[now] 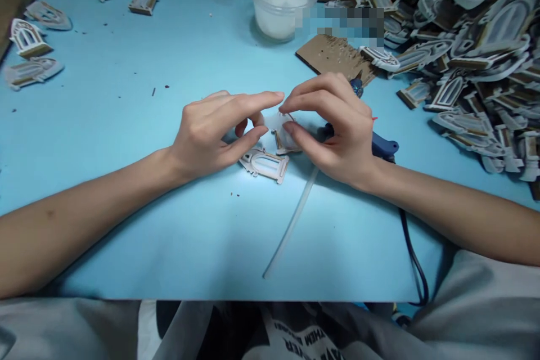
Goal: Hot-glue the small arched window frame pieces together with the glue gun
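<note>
My left hand (219, 129) hovers just above the table, its index finger stretched out and its thumb apart from it. Opposite it, my right hand (337, 126) has thumb and fingertips curled at a thin, whitish translucent piece (273, 122). Under those fingers lies a small arched window-shaped wooden piece (278, 143), partly hidden. Just in front, a second arched window piece (270, 165) with a white frame rests on the table. A blue glue gun (383, 146) lies behind and beneath my right hand, mostly covered; a translucent glue stick (291, 225) extends toward me.
A clear plastic tub (283, 28) with white material stands at the back. Beside it lies torn brown cardboard (323, 55). Many window pieces (455, 56) are heaped at right; several more (29, 39) lie at far left. A black cable (411, 253) hangs near the front edge.
</note>
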`<state>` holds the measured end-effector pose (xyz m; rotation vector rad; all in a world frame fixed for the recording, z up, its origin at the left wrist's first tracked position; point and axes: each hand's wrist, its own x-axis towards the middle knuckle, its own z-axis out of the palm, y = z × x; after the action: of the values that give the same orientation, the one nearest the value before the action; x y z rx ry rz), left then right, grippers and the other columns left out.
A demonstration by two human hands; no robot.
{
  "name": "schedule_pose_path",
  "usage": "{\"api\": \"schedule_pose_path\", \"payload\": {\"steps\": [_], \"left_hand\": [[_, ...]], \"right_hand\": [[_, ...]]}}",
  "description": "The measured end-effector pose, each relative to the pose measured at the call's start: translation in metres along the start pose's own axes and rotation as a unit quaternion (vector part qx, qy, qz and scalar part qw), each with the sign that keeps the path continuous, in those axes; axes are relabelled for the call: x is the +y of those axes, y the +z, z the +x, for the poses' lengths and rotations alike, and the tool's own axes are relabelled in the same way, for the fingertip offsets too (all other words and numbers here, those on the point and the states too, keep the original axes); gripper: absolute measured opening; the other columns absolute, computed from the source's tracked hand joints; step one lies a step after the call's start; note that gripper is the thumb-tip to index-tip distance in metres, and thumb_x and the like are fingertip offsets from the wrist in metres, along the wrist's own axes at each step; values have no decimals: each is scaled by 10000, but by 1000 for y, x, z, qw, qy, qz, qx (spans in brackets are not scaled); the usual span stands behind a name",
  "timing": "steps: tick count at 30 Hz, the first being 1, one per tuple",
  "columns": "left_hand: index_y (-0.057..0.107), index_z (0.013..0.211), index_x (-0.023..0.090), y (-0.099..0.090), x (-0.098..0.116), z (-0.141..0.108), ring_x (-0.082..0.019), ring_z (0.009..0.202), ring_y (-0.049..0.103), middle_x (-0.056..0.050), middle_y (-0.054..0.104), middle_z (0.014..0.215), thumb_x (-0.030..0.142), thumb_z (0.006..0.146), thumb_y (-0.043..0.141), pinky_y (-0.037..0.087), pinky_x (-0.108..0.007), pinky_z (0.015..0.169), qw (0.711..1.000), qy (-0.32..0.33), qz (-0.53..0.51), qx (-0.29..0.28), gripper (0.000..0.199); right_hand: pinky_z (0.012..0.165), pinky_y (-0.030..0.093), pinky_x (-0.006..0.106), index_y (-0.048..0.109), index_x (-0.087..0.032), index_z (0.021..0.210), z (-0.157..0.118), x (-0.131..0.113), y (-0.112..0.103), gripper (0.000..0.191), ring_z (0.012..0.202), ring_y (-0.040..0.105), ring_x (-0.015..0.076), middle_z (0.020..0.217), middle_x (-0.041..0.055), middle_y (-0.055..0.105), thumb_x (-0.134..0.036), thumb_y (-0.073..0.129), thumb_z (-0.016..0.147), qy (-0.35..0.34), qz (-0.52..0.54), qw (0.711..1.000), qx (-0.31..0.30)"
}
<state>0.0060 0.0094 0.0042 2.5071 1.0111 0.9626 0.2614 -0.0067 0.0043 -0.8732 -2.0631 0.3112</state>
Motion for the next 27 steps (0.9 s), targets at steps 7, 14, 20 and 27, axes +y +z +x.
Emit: {"api": "schedule_pose_path", "payload": {"steps": [7,14,20,27], "left_hand": [[752,1460,350,1,0,1,-187,844,804,-31,844,1024,563,1139,522,739,-424,965,999,-29,18,-19,448],[768,1429,281,2,-3,0,-158,815,765,-25,847,1005,457,1131,580,708,-380,891,1000,5,15,10,394],[649,1545,240,3,-9,3,-47,757,641,-16,826,1150,338,1099,717,642,-260,776,995,35,-36,87,462],[651,1538,231,1,-11,3,-76,767,675,-41,825,1137,253,1068,705,609,-221,726,998,33,-25,45,473]], "right_hand": [[929,533,530,684,-268,966,1,-4,-5,165,924,697,298,963,73,783,-185,581,1065,11,-3,998,-57],[878,460,469,731,-241,997,-5,5,4,130,863,676,256,914,37,796,-171,622,996,-49,22,998,-29],[984,554,471,762,-255,987,37,10,-16,129,981,718,272,1030,50,832,-184,660,1022,63,-9,998,22],[1060,562,354,747,-205,1275,111,73,-31,270,1123,687,169,1334,26,780,-126,689,1023,93,-82,992,-35]]}}
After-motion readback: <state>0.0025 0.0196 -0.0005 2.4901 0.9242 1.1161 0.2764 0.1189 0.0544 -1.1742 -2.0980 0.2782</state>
